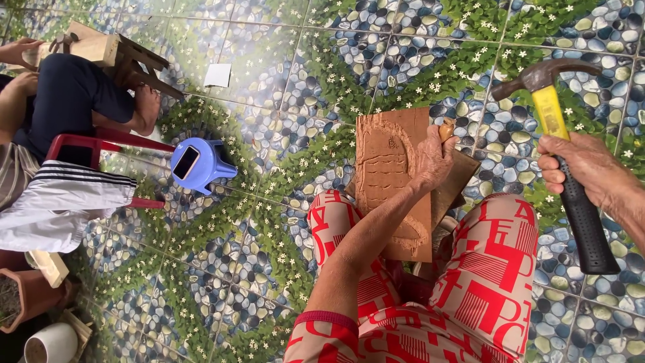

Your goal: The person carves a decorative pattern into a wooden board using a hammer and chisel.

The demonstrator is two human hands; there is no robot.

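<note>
Left hand (430,160) fisted on wooden-handled chisel (447,129) against carved wood board (390,168) on lap, right hand (583,168) at 3 o'clock gripping raised claw hammer (561,134).

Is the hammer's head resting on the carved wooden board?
No, the right hand holds the hammer raised off to the side, clear of the carved wooden board.

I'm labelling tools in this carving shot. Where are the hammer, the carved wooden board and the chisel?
hammer (552,111): head view, on the yellow neck.
carved wooden board (386,161): head view, on the carved face.
chisel (447,128): head view, on the wooden handle top.
</note>
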